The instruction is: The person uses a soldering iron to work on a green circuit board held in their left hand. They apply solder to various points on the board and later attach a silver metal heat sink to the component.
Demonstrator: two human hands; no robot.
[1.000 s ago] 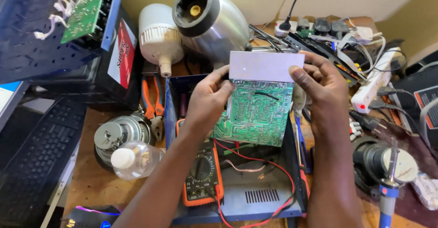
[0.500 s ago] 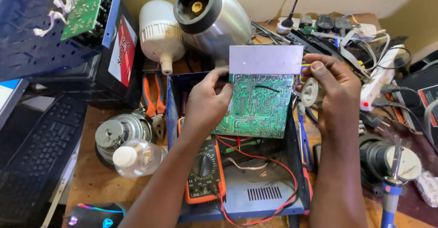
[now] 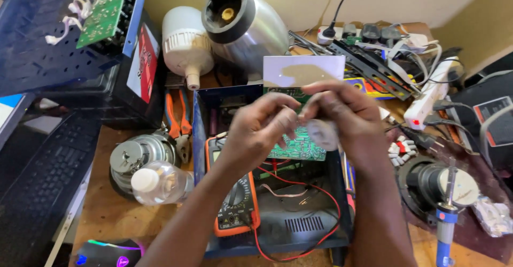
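My left hand (image 3: pixel 256 133) and my right hand (image 3: pixel 347 117) meet in front of a green circuit board (image 3: pixel 291 149) with a white plate (image 3: pixel 299 69) at its top. The board stands tilted in an open blue metal case (image 3: pixel 199 133). A small whitish round object (image 3: pixel 322 133), blurred, sits in my right hand's fingers. My left hand's curled fingertips are right beside it; whether they grip anything is unclear. Below my hands an orange multimeter (image 3: pixel 235 208) lies in the case with red wires (image 3: pixel 320 192) looping around.
Left of the case are a clear bottle (image 3: pixel 157 184), a bare speaker (image 3: pixel 133 155) and orange pliers (image 3: pixel 179 117). A white bulb (image 3: pixel 187 42) and silver housing (image 3: pixel 246 21) stand behind. A power strip (image 3: pixel 427 96), soldering iron (image 3: pixel 443 229) and keyboard (image 3: pixel 43 181) flank the bench.
Both hands have left the circuit board's edges and come together in front of it. My right hand now holds the small round object. The view has shifted slightly.
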